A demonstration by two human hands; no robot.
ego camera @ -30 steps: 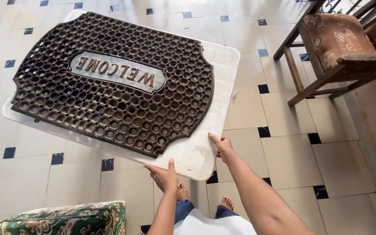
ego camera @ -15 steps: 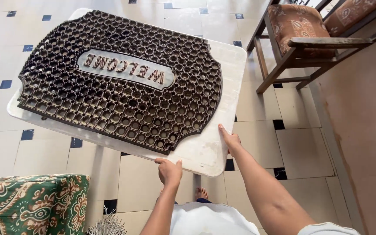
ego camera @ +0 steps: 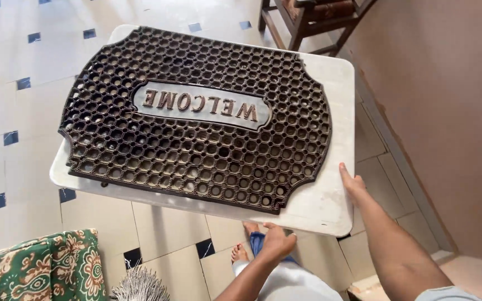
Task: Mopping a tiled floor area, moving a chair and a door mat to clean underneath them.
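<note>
The person is carrying a pale rectangular board (ego camera: 330,206) with a dark honeycomb rubber doormat (ego camera: 196,117) lying flat on top of it, held out above the tiled floor (ego camera: 23,111). The left hand (ego camera: 277,241) is gripping the board's near edge from below, fingers curled under and thumb on the rim. The right hand (ego camera: 354,183) is pressing flat against the board's near right edge, fingers extended along the rim rather than wrapped round it; that grip is open and bracing.

The mat is sitting slightly skewed on the board, its left lobe overhanging the board's left edge. Both hands are clustered at one corner, so the far side is hanging unsupported. Keeping the board level, or tipped a little toward the body, looks the safest way to stop the mat sliding off; curling the right fingers under the rim would likely steady it more.

Beyond the board's far right corner a wooden chair (ego camera: 308,17) is standing by the pinkish wall (ego camera: 447,111). Below the board's near left corner lie a green patterned cushion (ego camera: 40,267) and broom bristles (ego camera: 140,285).

Compared with half a second ago, the board is sitting further right in view and closer to the wall, the chair is mostly cut off at the top, and the right hand is resting further along the side edge.
</note>
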